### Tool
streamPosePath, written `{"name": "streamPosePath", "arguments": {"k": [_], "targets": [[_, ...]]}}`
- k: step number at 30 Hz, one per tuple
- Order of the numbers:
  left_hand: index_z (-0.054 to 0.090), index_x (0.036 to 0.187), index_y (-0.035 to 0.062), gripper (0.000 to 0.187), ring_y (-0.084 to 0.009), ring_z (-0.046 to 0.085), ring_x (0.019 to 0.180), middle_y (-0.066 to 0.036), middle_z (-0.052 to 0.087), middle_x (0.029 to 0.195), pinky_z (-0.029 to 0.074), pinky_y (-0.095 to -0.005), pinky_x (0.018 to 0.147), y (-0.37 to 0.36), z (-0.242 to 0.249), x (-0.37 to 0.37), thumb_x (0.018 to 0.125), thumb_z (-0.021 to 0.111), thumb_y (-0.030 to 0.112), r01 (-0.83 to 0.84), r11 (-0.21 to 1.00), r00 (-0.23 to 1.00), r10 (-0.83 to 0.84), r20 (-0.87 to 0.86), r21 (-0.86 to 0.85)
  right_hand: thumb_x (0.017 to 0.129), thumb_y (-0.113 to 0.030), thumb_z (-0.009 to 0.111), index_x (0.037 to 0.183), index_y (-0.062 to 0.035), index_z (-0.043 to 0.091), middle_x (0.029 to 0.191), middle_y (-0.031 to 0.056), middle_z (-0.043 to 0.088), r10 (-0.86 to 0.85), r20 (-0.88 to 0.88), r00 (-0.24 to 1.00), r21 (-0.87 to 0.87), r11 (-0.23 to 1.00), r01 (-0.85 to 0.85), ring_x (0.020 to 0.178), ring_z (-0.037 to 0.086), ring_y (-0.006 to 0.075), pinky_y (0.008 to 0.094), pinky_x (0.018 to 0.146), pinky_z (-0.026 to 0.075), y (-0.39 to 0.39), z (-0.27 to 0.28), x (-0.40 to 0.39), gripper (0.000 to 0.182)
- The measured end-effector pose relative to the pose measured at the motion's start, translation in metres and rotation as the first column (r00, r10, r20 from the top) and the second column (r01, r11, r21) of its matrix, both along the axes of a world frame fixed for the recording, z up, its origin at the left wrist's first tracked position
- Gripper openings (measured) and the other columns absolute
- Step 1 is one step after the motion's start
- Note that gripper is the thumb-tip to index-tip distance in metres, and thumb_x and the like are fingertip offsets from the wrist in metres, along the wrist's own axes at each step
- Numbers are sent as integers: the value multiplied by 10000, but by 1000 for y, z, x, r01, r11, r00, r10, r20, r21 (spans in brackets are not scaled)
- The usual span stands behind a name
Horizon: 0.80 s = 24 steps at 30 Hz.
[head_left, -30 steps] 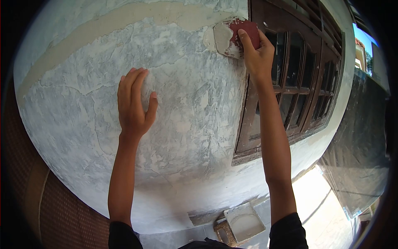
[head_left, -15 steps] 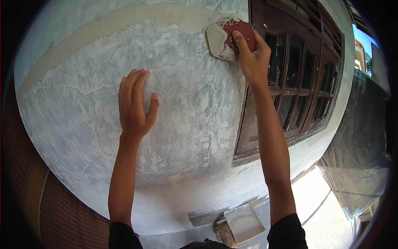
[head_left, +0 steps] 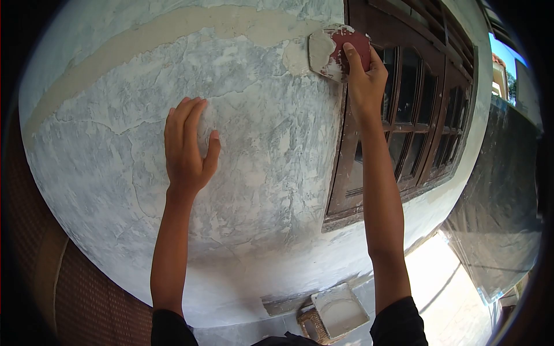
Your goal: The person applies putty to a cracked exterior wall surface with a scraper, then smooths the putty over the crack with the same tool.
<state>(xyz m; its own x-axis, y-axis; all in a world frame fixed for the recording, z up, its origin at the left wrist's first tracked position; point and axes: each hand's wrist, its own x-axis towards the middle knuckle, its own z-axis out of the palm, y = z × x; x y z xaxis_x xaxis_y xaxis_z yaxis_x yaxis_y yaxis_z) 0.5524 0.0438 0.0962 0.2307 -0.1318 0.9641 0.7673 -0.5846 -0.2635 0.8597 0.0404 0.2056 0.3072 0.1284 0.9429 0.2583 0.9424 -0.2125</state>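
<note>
My right hand (head_left: 368, 81) grips a dark red putty scraper (head_left: 352, 49), thumb flat on its face. Pale putty (head_left: 321, 52) coats the scraper's left part and edge. The tool sits at the upper right of the wall, overlapping the edge of the window frame (head_left: 352, 127). Just left of it, a fresh patch of putty (head_left: 295, 57) shows on the wall. My left hand (head_left: 187, 144) rests against the rough grey-white wall (head_left: 248, 173), fingers stretched upward and thumb apart, holding nothing. A smooth beige band of putty (head_left: 138, 43) curves across the wall above it.
A brown wooden window with glass panes (head_left: 411, 86) fills the right side. Below, a square tray (head_left: 340, 311) holding pale material stands on a woven stool or basket (head_left: 313, 326). A dark plastic sheet (head_left: 496, 196) hangs at far right; woven panelling (head_left: 98, 288) lines the left.
My right hand has moved the scraper to the right, toward the window frame, uncovering a putty patch on the wall. My left hand has stayed almost in place.
</note>
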Motion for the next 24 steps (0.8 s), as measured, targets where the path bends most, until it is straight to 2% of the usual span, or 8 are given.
{"name": "streamPosePath", "arguments": {"k": [4,7,9,11,15,17,21,24], "targets": [[485,1402,24,494,-349,424,1382,-150,506,1419,259,-554,1178,0,-1,0,926,567,131,-7,1000,1000,7,-4,9,961,-192,682,1090,41,685,926,51,712,-75,18,997,3,997,75,818,612,78,236,750,490,0,-3,4,266],[485,1402,25,496,-351,424,1381,-153,504,1419,261,-552,1176,0,0,-1,925,570,132,-11,1000,1000,11,1,4,961,-202,682,1092,40,685,935,50,711,-8,-23,1000,11,1000,9,827,610,78,239,758,491,0,0,8,275],[517,1376,29,500,-324,459,1362,-138,530,1388,305,-549,1161,1,0,1,894,593,138,-25,999,1000,25,18,30,962,-205,681,1093,41,684,936,50,712,12,-12,1000,9,1000,-12,827,613,78,239,757,493,-3,-1,4,279],[518,1376,30,499,-324,459,1362,-137,530,1388,305,-547,1162,0,0,2,894,591,137,-27,999,1000,26,17,32,962,-206,681,1093,42,684,935,46,711,-45,31,998,20,999,45,822,612,75,236,749,491,1,-1,6,281],[484,1403,23,497,-353,425,1379,-155,501,1424,260,-546,1179,0,0,1,924,565,127,-5,1000,1000,5,3,0,956,-194,684,1089,44,685,921,43,711,-21,-18,1000,7,1000,21,814,604,72,233,741,487,-1,2,10,273],[501,1389,27,494,-338,441,1371,-146,515,1407,282,-546,1170,0,1,1,912,575,133,-24,1000,1000,24,10,20,957,-191,681,1089,43,687,913,43,712,54,-33,998,22,998,-53,808,604,72,234,742,486,-2,3,8,269],[517,1376,29,490,-324,458,1362,-138,528,1392,303,-549,1161,0,0,1,904,583,142,-18,999,1000,17,19,36,963,-204,677,1102,33,687,935,41,710,-26,9,1000,-36,999,26,818,603,73,240,748,487,4,2,14,275],[519,1375,29,490,-324,460,1362,-138,530,1389,304,-550,1160,1,0,1,904,584,145,-20,999,1000,19,17,31,961,-203,681,1099,37,691,938,42,706,69,-30,997,10,998,-68,818,597,72,234,738,482,7,4,25,276]]}}
